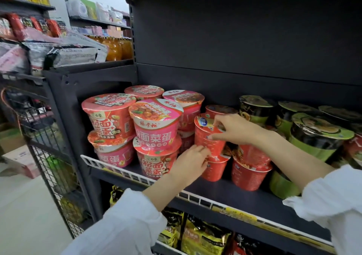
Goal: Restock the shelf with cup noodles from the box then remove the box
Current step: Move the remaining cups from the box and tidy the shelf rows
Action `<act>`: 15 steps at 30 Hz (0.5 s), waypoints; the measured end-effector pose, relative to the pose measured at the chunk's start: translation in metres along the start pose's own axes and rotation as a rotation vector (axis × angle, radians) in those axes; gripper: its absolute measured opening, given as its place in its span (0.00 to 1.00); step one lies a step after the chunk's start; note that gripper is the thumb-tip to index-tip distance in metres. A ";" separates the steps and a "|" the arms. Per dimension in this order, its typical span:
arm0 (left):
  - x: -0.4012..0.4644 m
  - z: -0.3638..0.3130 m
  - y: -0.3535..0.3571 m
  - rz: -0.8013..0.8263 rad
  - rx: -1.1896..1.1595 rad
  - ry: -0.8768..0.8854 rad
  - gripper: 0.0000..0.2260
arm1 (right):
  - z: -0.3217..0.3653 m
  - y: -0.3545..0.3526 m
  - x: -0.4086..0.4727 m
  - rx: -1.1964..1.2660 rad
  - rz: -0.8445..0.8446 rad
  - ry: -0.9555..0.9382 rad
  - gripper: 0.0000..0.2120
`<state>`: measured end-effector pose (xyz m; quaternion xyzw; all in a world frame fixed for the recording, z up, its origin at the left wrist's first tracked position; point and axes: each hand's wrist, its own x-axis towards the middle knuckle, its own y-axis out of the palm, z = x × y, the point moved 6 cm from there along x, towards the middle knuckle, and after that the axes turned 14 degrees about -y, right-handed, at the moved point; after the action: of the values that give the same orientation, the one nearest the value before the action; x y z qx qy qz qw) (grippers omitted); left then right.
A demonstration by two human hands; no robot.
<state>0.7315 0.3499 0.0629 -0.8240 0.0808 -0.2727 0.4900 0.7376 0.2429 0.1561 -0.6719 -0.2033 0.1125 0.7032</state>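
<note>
A red noodle cup (205, 137) stands tilted on top of another red cup (212, 168) on the dark shelf (235, 198). My right hand (232, 129) grips its rim and side from the right. At the upper cup's lower left side my left hand (191, 161) has its fingers curled against it. More red cups (249, 173) are stacked just to the right. Pink noodle bowls (156, 125) are stacked in two layers to the left. The box is not in view.
Green and black noodle cups (317, 137) fill the shelf's right part. A white wire rail (125, 173) runs along the shelf's front edge. Yellow and black packets (203, 239) sit on the shelf below. A wire mesh side rack (51, 153) stands to the left.
</note>
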 end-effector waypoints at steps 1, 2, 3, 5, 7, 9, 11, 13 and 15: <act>0.000 0.004 -0.002 -0.001 0.002 -0.002 0.10 | 0.002 0.000 0.001 0.003 -0.035 -0.001 0.18; 0.000 0.010 -0.002 0.001 0.006 0.009 0.10 | 0.004 0.001 0.002 -0.005 -0.054 -0.004 0.17; -0.001 0.015 -0.002 0.002 0.028 0.028 0.11 | 0.004 0.003 0.003 -0.013 -0.055 -0.006 0.16; -0.003 0.020 0.002 -0.009 0.090 0.075 0.13 | 0.005 0.006 0.005 -0.003 -0.006 0.006 0.15; -0.002 0.017 0.003 0.002 0.138 0.114 0.11 | 0.007 0.006 0.005 0.016 0.069 0.023 0.23; 0.000 0.011 0.000 -0.029 0.107 0.179 0.10 | 0.012 0.002 0.003 0.030 0.139 0.014 0.27; -0.002 0.009 -0.003 -0.062 0.091 0.252 0.12 | 0.014 -0.002 0.002 0.048 0.209 0.008 0.28; -0.008 0.009 -0.009 -0.074 0.063 0.266 0.06 | 0.012 -0.005 -0.001 0.075 0.224 0.047 0.28; -0.010 0.019 -0.010 -0.062 -0.017 0.206 0.07 | 0.010 -0.006 -0.003 0.113 0.163 0.091 0.22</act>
<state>0.7314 0.3735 0.0607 -0.7980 0.1076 -0.3703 0.4632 0.7303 0.2502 0.1616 -0.6500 -0.1092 0.1497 0.7370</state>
